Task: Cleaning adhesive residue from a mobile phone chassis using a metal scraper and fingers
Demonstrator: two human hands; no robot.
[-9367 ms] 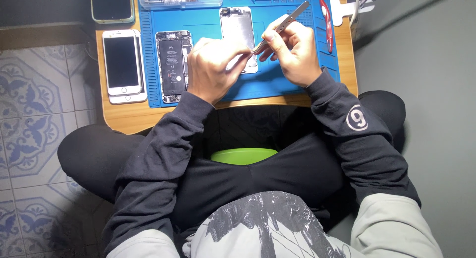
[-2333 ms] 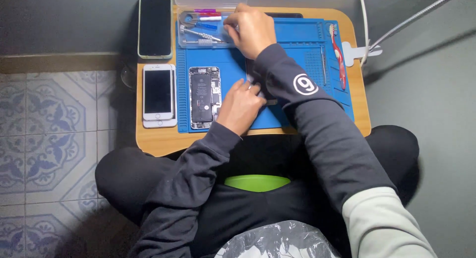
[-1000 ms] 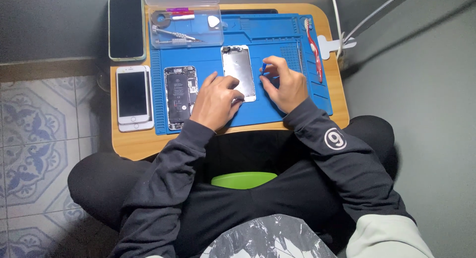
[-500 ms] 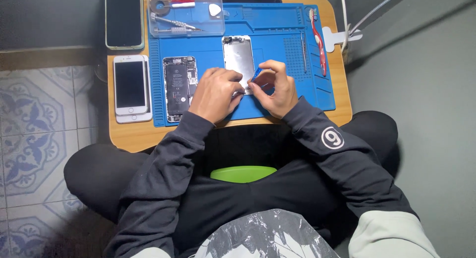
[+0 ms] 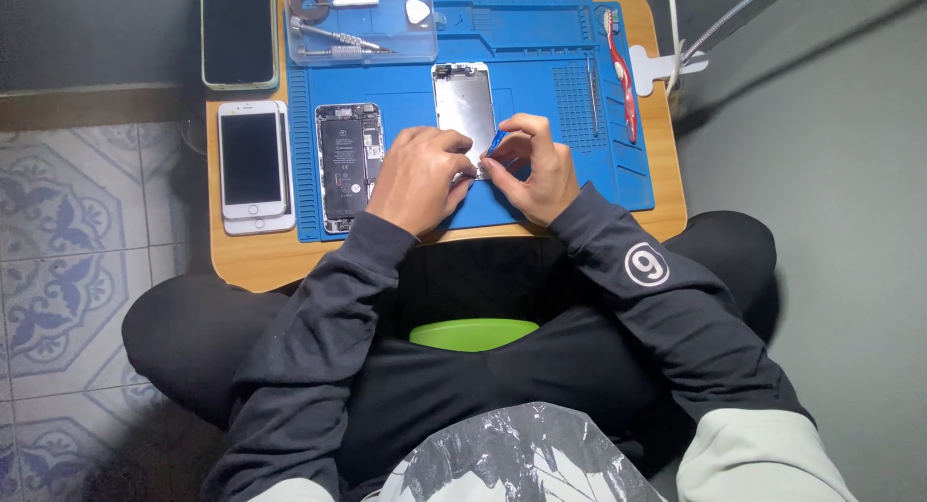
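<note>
Screen panel, silver back side up, lies upright on the blue mat, upper centre of frame, its lower end under both hands. Right hand sits just right of the panel's bottom corner, fingers curled in, thumb + index pinching a small blue pry tool whose tip meets the panel's lower right edge. Wrist bent inward, forearm coming up from lower right in a dark sleeve w/ a round white patch. Left hand is loosely curled, knuckles up, fingertips pressing on the panel's lower left part; can't tell if it grips anything beyond steadying it. Its forearm runs in from lower left, so both arms meet in a V at the panel.

Just left of the left hand, an opened phone body w/ battery and boards showing lies on the mat, parallel to the panel. Further left, off the mat, a white phone rests on the wooden lap table, stacked on another white unit. Above it, upper left, a dark phone face up. Top centre, a clear plastic tray holds a screwdriver, a pick and small bits. Right side of mat: a red-handled brush lying lengthwise, thin metal tool beside it. White cable runs off upper right. Person sits cross-legged, green object in lap, tiled floor at left.
</note>
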